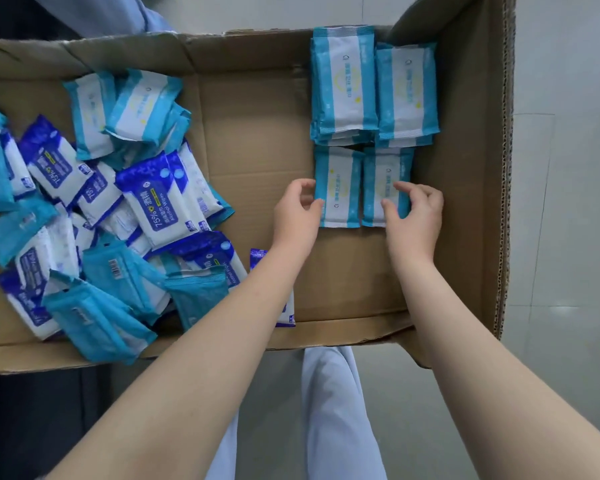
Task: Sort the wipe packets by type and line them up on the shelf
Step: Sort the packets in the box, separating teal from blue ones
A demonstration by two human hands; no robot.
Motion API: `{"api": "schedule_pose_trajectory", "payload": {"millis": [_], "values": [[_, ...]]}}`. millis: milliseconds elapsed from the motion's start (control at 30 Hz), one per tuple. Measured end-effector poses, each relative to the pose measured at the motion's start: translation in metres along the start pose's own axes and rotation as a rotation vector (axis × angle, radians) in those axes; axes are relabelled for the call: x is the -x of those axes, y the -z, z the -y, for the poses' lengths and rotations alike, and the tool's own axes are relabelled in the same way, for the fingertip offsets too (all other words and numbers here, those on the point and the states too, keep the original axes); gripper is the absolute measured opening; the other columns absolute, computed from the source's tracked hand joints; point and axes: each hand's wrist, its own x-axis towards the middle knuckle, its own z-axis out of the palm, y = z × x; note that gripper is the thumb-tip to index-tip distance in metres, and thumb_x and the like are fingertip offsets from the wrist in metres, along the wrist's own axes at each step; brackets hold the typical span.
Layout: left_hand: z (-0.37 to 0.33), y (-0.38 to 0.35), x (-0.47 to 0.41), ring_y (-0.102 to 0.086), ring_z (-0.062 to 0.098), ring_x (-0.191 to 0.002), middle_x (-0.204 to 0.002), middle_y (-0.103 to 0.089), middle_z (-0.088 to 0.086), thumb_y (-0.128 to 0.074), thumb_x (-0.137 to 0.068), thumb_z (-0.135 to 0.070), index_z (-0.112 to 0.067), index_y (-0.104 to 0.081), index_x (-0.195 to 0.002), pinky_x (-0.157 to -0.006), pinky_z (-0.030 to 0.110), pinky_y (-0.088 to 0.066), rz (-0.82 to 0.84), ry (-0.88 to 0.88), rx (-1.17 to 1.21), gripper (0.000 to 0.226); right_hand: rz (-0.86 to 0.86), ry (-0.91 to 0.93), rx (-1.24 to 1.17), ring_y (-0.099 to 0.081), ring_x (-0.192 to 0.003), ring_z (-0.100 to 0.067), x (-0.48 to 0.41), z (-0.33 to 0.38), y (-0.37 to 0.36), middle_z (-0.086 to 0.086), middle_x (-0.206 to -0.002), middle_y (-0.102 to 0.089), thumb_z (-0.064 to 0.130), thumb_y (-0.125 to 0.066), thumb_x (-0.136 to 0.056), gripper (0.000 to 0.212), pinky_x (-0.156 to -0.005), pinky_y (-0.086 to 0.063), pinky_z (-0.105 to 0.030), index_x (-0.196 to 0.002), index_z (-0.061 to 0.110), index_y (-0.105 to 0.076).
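We are reaching forward with both bare arms.
We are holding our left grip [297, 209] and right grip [416, 213] side by side, fingers loosely curled.

Wipe packets [340, 188]: smooth, slightly glossy plastic film; box [257, 133]: matt brown corrugated cardboard w/ creases.
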Motion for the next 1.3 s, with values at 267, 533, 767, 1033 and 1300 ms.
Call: {"api": "schedule_pose_trajectory", "payload": {"millis": [267, 533, 767, 1033, 1300], "values": [[0.020, 0.153, 0.060, -0.059, -0.001, -0.089, -0.109, -0.064, -0.008, -0.056, -0.098, -0.016, -0.024, -0.063, -0.110, -0.075, 0.003, -0.042, -0.273, -0.105, 0.009, 0.016, 0.284, -0.012, -0.071, -0.057, -0.114, -0.013, 0.067, 0.045, -0.032, 0.003, -0.119, -0.062, 0.022, -0.071, -0.090, 0.033, -0.104, -0.044, -0.032, -0.122, 0.018, -0.063], [0.113, 0.283, 0.091, -0.052, 0.017, -0.115, -0.124, -0.049, 0.000, -0.065, -0.092, -0.023, -0.017, -0.059, -0.124, -0.106, 0.034, -0.041, -0.530, 0.162, -0.155, 0.032, 0.639, -0.002, -0.150, -0.062, -0.084, 0.005, 0.164, 0.126, -0.128, 0.010, -0.094, -0.069, 0.021, -0.071, -0.090, 0.014, -0.072, -0.044, -0.006, -0.103, 0.015, -0.069], [0.159, 0.296, 0.113, -0.036, 0.015, -0.137, -0.151, -0.030, 0.001, -0.072, -0.081, -0.051, -0.021, -0.034, -0.147, -0.110, 0.036, -0.038, -0.351, 0.398, 0.027, 0.083, 0.792, -0.016, -0.002, -0.064, -0.101, -0.006, 0.199, 0.148, -0.180, 0.010, -0.113, -0.069, 0.038, -0.068, -0.091, 0.036, -0.081, -0.050, -0.017, -0.121, 0.019, -0.067], [0.171, 0.296, 0.108, -0.064, 0.017, -0.099, -0.107, -0.064, 0.001, -0.076, -0.082, -0.037, -0.015, -0.052, -0.106, -0.075, 0.030, -0.056, -0.392, 0.398, 0.211, 0.041, 0.754, -0.151, -0.047, -0.068, -0.096, -0.012, 0.194, 0.163, -0.203, -0.001, -0.118, -0.069, 0.037, -0.066, -0.092, 0.043, -0.078, -0.054, -0.025, -0.127, 0.012, -0.064], [0.158, 0.311, 0.098, -0.063, 0.009, -0.091, -0.106, -0.062, -0.003, -0.073, -0.084, -0.041, -0.017, -0.052, -0.108, -0.065, 0.024, -0.051, -0.434, 0.386, 0.274, 0.040, 0.657, -0.089, 0.038, -0.052, -0.060, -0.010, 0.189, 0.175, -0.215, 0.004, -0.066, -0.063, 0.037, -0.073, -0.087, 0.018, -0.063, -0.049, -0.035, -0.088, 0.019, -0.076]]}}
